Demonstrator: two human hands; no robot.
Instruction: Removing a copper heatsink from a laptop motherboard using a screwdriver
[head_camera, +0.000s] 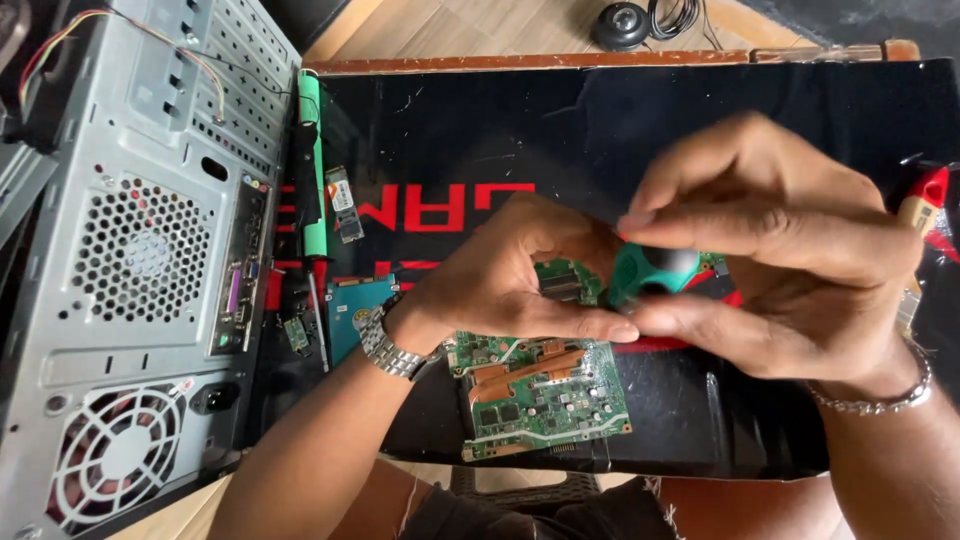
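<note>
On the black worktop mat (700, 110) I see the left hand (500, 275) steadying a green circuit board (545, 395), grip closed; right hand (770, 250) pinches a teal tool (650, 270) against it.

Under your hands lies a black mat (700, 120) printed with large red lettering, mid-frame. Left of it, a small stick module (345, 203) carries a pale label; the teal drive (352, 312) below shows a round sticker.
</note>
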